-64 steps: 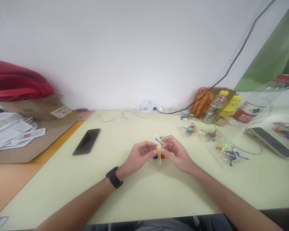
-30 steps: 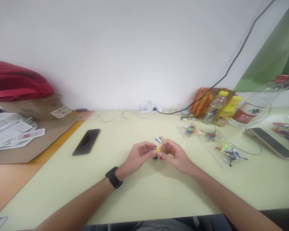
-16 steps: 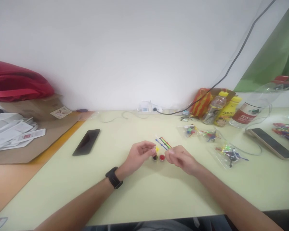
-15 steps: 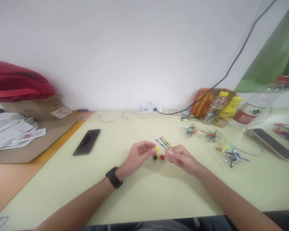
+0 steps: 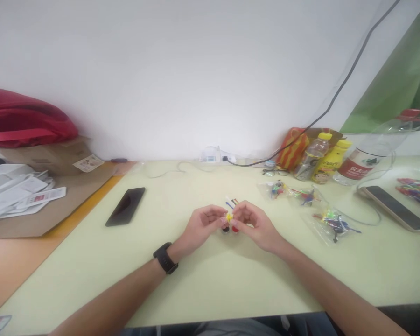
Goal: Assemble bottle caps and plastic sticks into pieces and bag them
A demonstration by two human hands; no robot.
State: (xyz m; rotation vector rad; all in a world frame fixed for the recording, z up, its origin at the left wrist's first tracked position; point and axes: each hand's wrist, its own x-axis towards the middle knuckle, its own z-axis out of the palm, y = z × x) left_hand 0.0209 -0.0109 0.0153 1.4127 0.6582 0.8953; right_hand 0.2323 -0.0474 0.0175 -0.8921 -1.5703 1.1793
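My left hand pinches a small yellow plastic piece at the middle of the table. From the other side my right hand has its thumb and fingers closed at the same piece; its exact shape is too small to make out. Just below the fingertips are a small black round piece and a small red round piece. Behind the hands, thin coloured sticks with arrow-like tips, one of them blue, lie partly hidden by my right hand.
Left of my hands lies a black phone. To the right are clear bags of coloured plastic parts, another phone and a cable. Bottles and glasses stand or lie toward the wall. Cardboard with white packets covers the far left.
My right hand has moved left from beside the coloured sticks to the yellow piece, now covering much of the sticks. My left hand has stayed put, holding the yellow piece.
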